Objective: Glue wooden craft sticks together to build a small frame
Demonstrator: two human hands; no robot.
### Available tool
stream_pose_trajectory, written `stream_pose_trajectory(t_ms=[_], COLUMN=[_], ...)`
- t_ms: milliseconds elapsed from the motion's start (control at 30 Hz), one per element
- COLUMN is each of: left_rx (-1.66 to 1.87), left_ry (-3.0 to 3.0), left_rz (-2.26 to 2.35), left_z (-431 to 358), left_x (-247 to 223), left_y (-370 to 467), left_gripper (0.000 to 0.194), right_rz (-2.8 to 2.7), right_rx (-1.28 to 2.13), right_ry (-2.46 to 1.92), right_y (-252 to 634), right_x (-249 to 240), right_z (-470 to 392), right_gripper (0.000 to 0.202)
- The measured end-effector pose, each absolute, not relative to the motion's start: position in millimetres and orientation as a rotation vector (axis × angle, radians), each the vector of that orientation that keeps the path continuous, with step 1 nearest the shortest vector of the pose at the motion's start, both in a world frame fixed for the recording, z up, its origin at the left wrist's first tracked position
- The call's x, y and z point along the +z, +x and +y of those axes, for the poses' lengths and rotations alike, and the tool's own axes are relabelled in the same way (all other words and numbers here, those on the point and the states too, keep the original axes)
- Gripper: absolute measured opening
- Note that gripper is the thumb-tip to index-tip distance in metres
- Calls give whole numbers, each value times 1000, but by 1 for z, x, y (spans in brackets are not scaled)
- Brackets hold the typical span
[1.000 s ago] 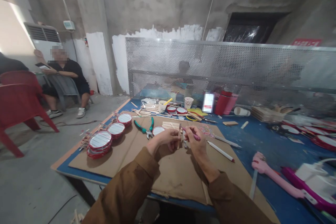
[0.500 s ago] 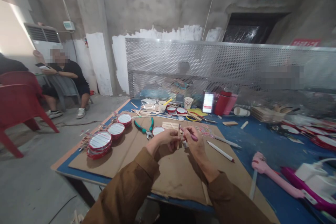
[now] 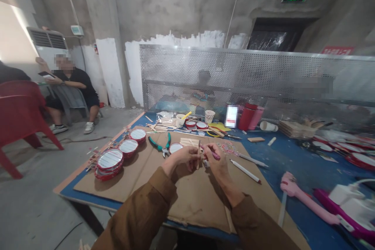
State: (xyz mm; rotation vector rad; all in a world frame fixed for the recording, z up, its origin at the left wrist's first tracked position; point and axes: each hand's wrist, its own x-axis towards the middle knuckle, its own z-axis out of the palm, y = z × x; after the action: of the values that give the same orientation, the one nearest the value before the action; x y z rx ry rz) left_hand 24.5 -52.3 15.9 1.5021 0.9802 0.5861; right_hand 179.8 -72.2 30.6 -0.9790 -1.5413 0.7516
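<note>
My left hand (image 3: 184,158) pinches a thin wooden craft stick (image 3: 198,161) upright over the cardboard sheet (image 3: 202,203). Held in my right hand (image 3: 216,164) is a purple-pink pen (image 3: 216,156), its front end close to the stick's upper part. My fingers hide whether the two touch. A small greyish thing shows under my right fingers, too unclear to name. Beyond my left wrist lies a red-rimmed round piece with a white top (image 3: 176,148), beside green-handled pliers (image 3: 161,147). Several flat craft sticks (image 3: 188,141) lie behind my hands.
Red-rimmed round pieces (image 3: 110,159) line the cardboard's left side. A white marker (image 3: 246,172) and a pink glue gun (image 3: 310,199) lie right, near a purple power strip (image 3: 331,213). Cups, a phone (image 3: 231,116) and a red bottle (image 3: 247,116) stand before a perforated metal screen (image 3: 181,66).
The view has shifted slightly, so the table things sit a little farther left. My hands keep nearly the same pose, still holding the stick and the pen.
</note>
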Motion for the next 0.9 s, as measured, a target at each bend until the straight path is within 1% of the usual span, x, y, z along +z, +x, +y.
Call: stream_pose_trajectory(t_ms=[233,400,567,733,900], left_rx=[595,606,600,589,593], left_ry=[1510,1508,1510,1515,1499], left_rz=[980,973,998,1010,996], left_z=[-53,-54,-54,-53,-52], left_x=[16,19,19,16,16], left_y=[24,26,26,25,25], left_gripper=[46,41,35,37,36], right_rz=[-1533,-1561,-1524,-1531,-1543], right_rx=[715,712,736,716,720], right_ry=[-1022,-987,-1042,-1029,-1048], right_y=[180,180,180,181,180], right_x=[31,30,29,28,27], right_z=[-73,-72,-72,-69,-70], right_gripper=[28,29,30,32,31])
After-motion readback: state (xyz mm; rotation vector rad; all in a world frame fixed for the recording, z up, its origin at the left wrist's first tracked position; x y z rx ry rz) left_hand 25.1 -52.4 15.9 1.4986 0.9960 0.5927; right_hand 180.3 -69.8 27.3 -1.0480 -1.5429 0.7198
